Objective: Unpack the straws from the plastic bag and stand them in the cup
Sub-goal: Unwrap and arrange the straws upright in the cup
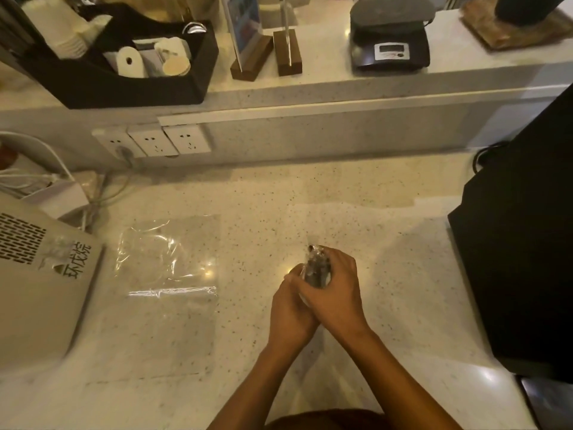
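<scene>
— On the shelf: black organizer (124, 85) with paper cups (66, 29), two wooden stands (266, 58), a scale (390, 41) to the right.

— And lower down?

— Three sockets (152, 141) in the wall, one with a plug. Speckled counter (310, 206). White machine (40, 280) with printed characters at left, cables (93, 200) behind it. Black box (524, 243) at right.

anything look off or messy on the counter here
Nothing spilled or broken. The empty plastic bag lies crumpled flat on the counter, left of both hands, which grip a bundle of dark straws. The cup is mostly hidden.
</scene>
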